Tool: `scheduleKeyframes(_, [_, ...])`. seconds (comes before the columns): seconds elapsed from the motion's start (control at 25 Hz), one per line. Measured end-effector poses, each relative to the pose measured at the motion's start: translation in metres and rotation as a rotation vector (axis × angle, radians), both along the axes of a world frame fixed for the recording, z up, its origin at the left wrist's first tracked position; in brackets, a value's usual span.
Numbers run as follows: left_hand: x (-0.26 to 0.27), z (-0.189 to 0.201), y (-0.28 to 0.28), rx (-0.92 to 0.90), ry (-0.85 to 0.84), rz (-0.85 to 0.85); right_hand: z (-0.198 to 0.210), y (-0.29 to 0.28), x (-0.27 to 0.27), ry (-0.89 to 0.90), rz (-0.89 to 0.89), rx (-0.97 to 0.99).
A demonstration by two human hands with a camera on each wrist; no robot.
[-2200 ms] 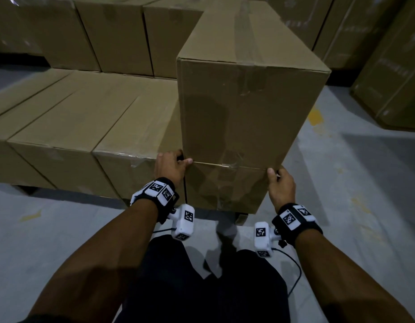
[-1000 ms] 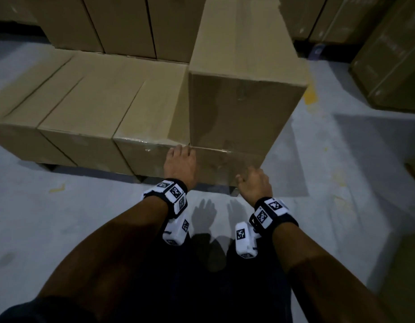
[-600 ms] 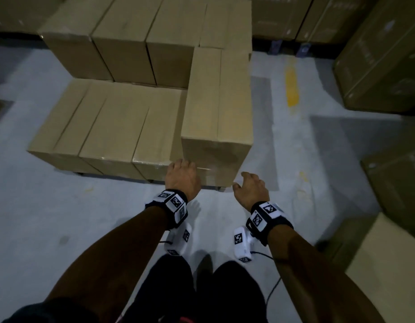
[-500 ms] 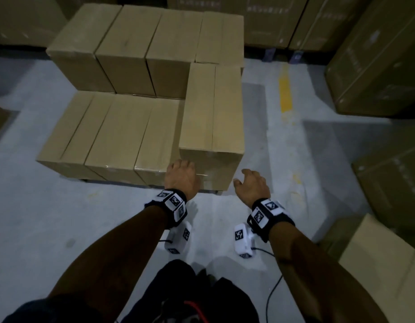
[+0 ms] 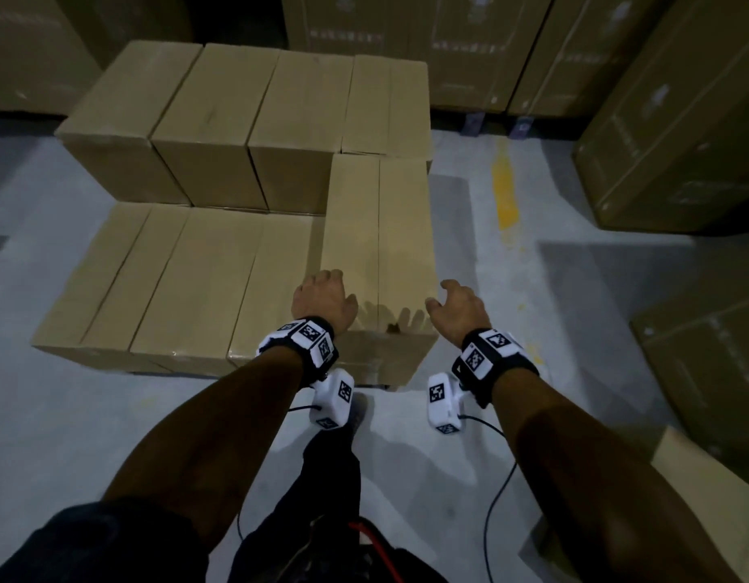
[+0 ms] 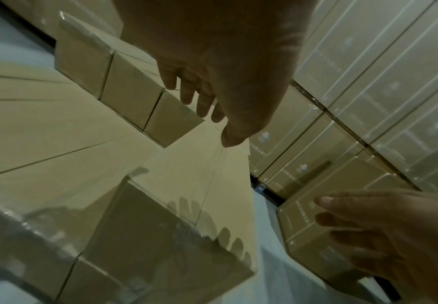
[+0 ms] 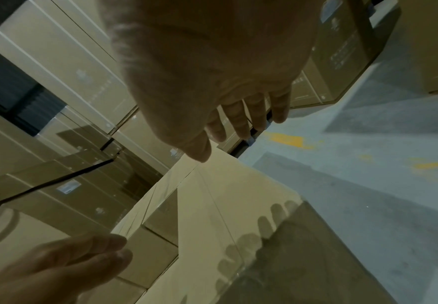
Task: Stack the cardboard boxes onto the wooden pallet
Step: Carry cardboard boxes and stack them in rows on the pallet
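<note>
Hovering above the near end of the tall brown cardboard box [image 5: 379, 229] on the stack's right front corner, the left hand [image 5: 322, 298] and right hand [image 5: 459, 307] are both loose-fingered, holding nothing. Four boxes form the raised back row [image 5: 246, 119]; three lower ones [image 5: 175, 279] lie beside the tall box.

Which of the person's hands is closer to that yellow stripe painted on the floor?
Right. The right hand hovers off the near right corner of the upper box, on the side of the yellow stripe; the left hand is over the box's left side, farther away.
</note>
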State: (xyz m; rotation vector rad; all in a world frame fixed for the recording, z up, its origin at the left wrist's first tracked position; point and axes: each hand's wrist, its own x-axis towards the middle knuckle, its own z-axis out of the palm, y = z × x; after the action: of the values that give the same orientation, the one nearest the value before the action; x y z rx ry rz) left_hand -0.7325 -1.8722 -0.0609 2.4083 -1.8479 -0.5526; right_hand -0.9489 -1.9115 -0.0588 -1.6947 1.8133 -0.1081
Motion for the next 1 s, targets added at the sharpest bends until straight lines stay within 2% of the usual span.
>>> scheduleKeyframes(0.28, [0.054, -0.065, -0.172, 0.095, 0.377, 0.265, -0.064, -0.16, 0.048, -0.106, -0.223, 0.141])
scheduleKeyframes(0.48, [0.07, -0.108, -0.241, 0.09, 0.511, 0.413, -0.105, -0.236, 0.067, -0.165, -0.331, 0.17])
scheduleKeyframes(0.68, [0.078, -0.13, -0.284, 0.043, 0.633, 0.471, -0.131, -0.28, 0.071, -0.244, -0.364, 0.18])
scheduleKeyframes(1.0, [0.076, -0.133, -0.294, 0.032, 0.693, 0.451, -0.14, -0.282, 0.072, -0.345, -0.428, 0.174])
